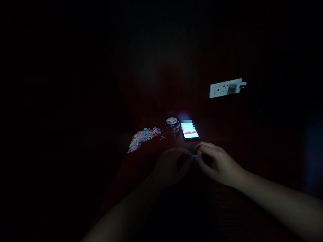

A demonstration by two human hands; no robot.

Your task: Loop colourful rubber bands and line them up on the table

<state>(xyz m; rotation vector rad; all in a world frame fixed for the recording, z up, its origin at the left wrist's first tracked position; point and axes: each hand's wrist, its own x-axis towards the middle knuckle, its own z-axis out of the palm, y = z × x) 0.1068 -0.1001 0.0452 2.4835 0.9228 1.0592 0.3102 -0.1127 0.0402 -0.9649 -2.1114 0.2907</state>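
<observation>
In the dim head view, my left hand (173, 164) and my right hand (215, 163) meet fingertip to fingertip. Pinched between them is a small blue-green rubber band (194, 156), a thin loop. Both hands are closed with thumb and forefinger together. To the left lies a loose pile of many-coloured small rubber bands (143, 137), some of them round loops. Just beyond my hands a phone (190, 132) rests with its screen lit. Shadow hides the undersides of my fingers.
A small round clear jar (172, 125) with a lid stands left of the phone. On the wall at the right is a white socket panel (225, 88) with a plug in it. A dark red tabletop (141, 168) lies under everything, and the surroundings are nearly black.
</observation>
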